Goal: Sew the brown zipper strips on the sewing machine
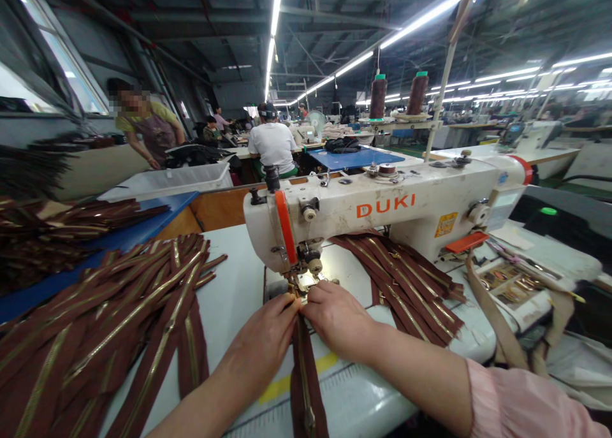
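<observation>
A brown zipper [304, 374] with gold teeth runs from under the sewing machine's [329, 205] presser foot toward me and hangs over the table's front edge. My left hand [268, 326] pinches its left side close to the needle. From the right, my right hand [337, 313] pinches the same zipper, its fingertips near the lit needle plate. Both sets of fingers are closed, and the zipper's end between them is partly hidden. A pile of similar brown zippers [157, 310] lies left of my left hand. More zippers [406, 285] lie under the machine's arm at the right.
A parts tray [519, 291] with small metal pieces sits at the right of the machine, near hanging beige straps [502, 345]. Two brown thread cones [377, 99] stand behind. A white bin [176, 180] and a co-worker [153, 129] are at the back left.
</observation>
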`<act>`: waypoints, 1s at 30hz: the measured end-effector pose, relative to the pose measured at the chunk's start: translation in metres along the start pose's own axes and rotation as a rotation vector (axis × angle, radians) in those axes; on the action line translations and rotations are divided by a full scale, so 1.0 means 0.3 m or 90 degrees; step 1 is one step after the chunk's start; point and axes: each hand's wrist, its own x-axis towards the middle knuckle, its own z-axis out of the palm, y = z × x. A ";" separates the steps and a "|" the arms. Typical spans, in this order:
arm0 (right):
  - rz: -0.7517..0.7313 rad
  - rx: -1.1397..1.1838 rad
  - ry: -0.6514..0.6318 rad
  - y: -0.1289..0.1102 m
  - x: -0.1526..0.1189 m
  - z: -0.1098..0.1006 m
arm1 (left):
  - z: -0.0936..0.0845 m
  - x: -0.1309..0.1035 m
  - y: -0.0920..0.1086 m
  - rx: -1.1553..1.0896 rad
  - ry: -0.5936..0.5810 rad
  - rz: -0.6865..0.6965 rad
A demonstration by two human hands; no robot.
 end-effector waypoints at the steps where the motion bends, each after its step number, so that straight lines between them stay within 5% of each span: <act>1: 0.003 -0.001 0.003 0.000 0.000 0.000 | -0.001 0.000 0.003 0.010 0.005 0.006; 9: 0.015 -0.007 0.013 0.003 0.003 0.006 | 0.011 0.000 0.001 0.057 0.011 0.004; 13: 0.021 0.005 -0.007 0.003 0.005 -0.011 | -0.028 0.020 0.015 0.048 -0.031 -0.002; 23: 0.098 0.145 0.010 -0.120 -0.179 -0.072 | -0.106 -0.151 0.274 0.121 0.044 0.155; 30: 0.148 0.178 0.045 -0.149 -0.193 -0.061 | -0.096 -0.134 0.317 0.111 0.065 0.094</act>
